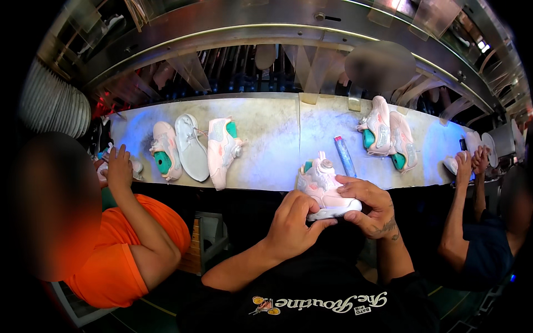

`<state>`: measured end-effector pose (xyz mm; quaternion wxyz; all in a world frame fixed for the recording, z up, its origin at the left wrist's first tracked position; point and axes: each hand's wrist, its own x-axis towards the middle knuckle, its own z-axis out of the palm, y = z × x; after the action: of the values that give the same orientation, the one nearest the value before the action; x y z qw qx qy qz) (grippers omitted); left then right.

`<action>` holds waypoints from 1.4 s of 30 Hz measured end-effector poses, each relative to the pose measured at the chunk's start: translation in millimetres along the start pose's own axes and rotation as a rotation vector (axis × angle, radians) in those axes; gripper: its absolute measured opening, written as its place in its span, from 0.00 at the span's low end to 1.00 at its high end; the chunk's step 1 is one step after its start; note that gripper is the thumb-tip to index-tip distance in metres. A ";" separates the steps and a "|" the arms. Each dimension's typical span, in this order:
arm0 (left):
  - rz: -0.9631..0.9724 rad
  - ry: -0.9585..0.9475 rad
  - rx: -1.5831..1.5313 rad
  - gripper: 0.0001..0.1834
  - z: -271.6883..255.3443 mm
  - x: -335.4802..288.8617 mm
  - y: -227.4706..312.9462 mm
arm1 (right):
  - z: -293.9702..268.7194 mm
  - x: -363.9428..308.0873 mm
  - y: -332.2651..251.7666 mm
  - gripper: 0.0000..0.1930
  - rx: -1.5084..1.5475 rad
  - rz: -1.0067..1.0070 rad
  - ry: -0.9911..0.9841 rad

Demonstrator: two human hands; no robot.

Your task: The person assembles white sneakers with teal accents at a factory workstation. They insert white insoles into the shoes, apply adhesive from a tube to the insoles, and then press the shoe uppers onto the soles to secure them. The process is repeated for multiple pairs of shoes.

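Shoe (322,191) sits gripped between your left hand (293,216) and right hand (371,206), both part-curled around it, white sole (333,212) toward you.

The one view looks from the head of the working person, down and forward, over a long pale table (272,133). The person's black shirt (233,308) fills the lower edge, and the forearms (244,269) enter from there. The left hand (291,219) and the right hand (369,202) appear quite near, just below and right of the frame's middle. The lens is very wide: the metal rail (222,36) across the top bends as an arch, and two co-workers (114,272) fit at the left and right sides.
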<state>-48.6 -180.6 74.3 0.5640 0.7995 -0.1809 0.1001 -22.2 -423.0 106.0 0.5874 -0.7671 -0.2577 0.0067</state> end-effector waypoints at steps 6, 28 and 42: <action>-0.013 -0.009 -0.036 0.27 4.0 2.0 -4.2 | -0.9 -5.4 5.1 0.23 0.027 -0.039 -0.032; 0.183 0.037 -0.002 0.27 17.6 2.4 -28.2 | 5.4 14.5 -8.0 0.16 -0.134 0.073 0.005; 0.089 -0.128 -0.025 0.25 15.7 12.0 -36.2 | -5.3 2.6 12.7 0.17 -0.071 0.060 0.010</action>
<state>-23.7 -186.6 42.0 0.5560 0.7884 -0.2532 0.0717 -13.3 -429.0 96.9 0.5607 -0.7948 -0.2318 0.0112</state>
